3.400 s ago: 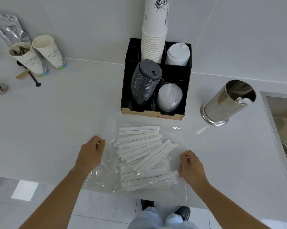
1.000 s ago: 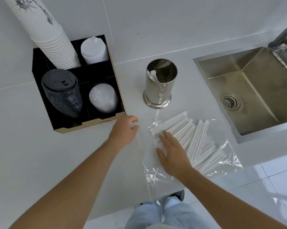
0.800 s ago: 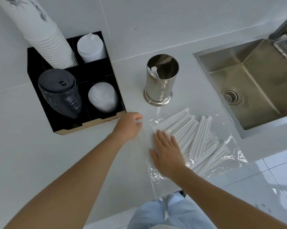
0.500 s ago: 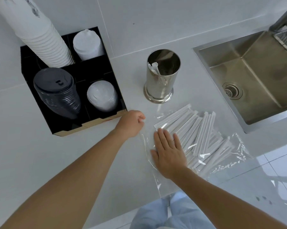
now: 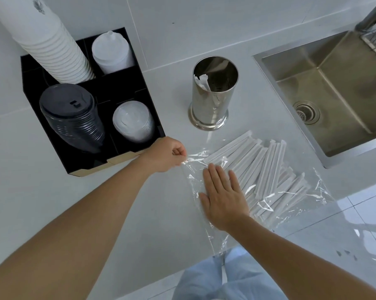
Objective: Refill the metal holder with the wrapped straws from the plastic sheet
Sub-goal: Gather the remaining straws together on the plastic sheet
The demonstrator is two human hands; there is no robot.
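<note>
A pile of white paper-wrapped straws (image 5: 267, 167) lies on a clear plastic sheet (image 5: 312, 191) at the counter's front edge. Behind it stands the shiny metal holder (image 5: 213, 98), upright, with a couple of wrapped straws leaning inside. My left hand (image 5: 167, 154) pinches the sheet's near-left corner and lifts it slightly. Flat on the sheet, fingers spread, my right hand (image 5: 222, 194) presses down beside the left ends of the straws and covers a few of them.
A black organiser (image 5: 89, 131) to the left holds a tall stack of paper cups (image 5: 50, 42), black lids and white lids. A steel sink (image 5: 334, 87) is sunk into the counter at the right. The counter edge runs just below the sheet.
My left hand has closed on the sheet's corner and raised it. My right hand stays flat on the sheet. The view has shifted a little.
</note>
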